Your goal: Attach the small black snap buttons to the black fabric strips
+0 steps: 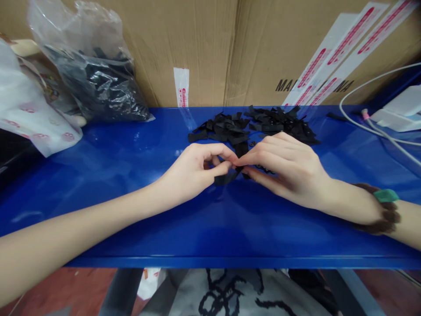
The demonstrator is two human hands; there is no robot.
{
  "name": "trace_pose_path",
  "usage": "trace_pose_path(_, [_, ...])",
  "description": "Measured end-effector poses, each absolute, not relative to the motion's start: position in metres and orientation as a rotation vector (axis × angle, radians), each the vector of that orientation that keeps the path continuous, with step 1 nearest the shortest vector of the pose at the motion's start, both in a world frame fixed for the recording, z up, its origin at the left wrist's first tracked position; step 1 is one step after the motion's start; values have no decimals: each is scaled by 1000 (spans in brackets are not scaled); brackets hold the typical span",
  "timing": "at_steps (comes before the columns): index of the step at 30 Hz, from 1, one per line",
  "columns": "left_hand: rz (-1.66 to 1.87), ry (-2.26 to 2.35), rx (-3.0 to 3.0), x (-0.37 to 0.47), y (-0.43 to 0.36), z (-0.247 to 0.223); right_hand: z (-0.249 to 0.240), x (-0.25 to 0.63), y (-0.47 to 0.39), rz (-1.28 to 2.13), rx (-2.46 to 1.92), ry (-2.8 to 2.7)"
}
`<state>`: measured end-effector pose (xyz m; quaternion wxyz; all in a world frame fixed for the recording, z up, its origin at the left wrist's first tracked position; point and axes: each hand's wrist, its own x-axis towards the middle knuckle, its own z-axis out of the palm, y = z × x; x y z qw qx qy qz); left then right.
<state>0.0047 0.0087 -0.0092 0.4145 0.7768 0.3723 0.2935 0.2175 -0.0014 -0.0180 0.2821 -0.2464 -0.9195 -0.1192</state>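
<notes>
Over the blue tabletop, my two hands meet with their fingertips together. My left hand is closed in a pinch on a short black fabric strip, whose end sticks out below the fingers. My right hand comes from the other side, thumb and forefinger pinched at the same strip; the exact grip point is hidden by the fingers. Several small dark rings lie behind the right hand's fingers, partly covered. Just beyond the hands are a pile of black strips and another heap of black strips.
Cardboard boxes stand along the back edge. At the back left is a clear plastic bag filled with black pieces, beside a white printed bag. A white cable and a white device occupy the right.
</notes>
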Motion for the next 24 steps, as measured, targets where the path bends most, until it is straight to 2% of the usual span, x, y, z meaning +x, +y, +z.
trace_pose_path(24, [766, 963, 2073, 4, 8, -8, -18, 216, 0, -264, -660, -2463])
